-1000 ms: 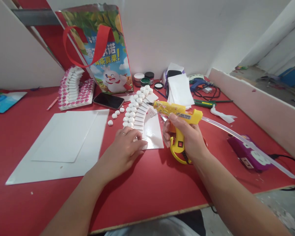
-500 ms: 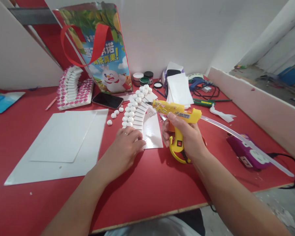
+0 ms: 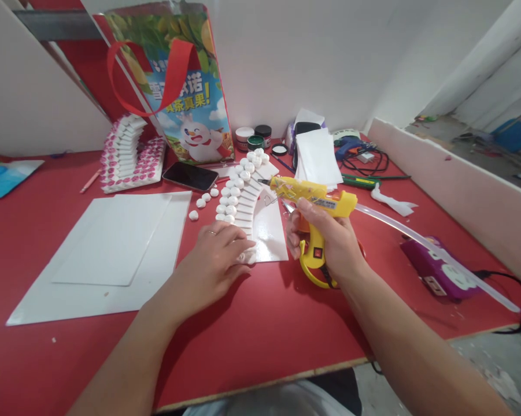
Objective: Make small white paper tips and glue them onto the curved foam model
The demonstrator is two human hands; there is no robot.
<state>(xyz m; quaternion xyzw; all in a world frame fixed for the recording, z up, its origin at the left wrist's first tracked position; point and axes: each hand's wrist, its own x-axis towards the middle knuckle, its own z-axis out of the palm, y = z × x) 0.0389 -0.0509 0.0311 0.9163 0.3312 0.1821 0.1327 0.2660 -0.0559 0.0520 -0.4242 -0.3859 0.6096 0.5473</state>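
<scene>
My right hand [image 3: 329, 234] is wrapped round the handle of a yellow glue gun [image 3: 314, 196]. A clear glue stick [image 3: 416, 234] runs out of its back, and its nozzle points left over a curved white piece [image 3: 245, 203]. That piece has grey-lined strips and rows of round white beads [image 3: 232, 201] along its outer edge, and lies on a glossy white sheet [image 3: 272, 234]. My left hand [image 3: 217, 254] rests at the near end of the curve, thumb and fingers apart around a small white lump [image 3: 248, 255]. Its fingers hide part of that end.
Several loose white beads [image 3: 200, 203] and white boards [image 3: 108, 242] lie left. Behind are a phone [image 3: 191, 175], a finished-looking pink-and-white piece [image 3: 132, 156], a picture bag [image 3: 186, 86] and paint jars [image 3: 244, 137]. A purple power strip [image 3: 442, 268] with its cord is right.
My left hand has shifted slightly left and its thumb has moved down from the fingers, uncovering the white lump. The glue gun in my right hand has barely moved.
</scene>
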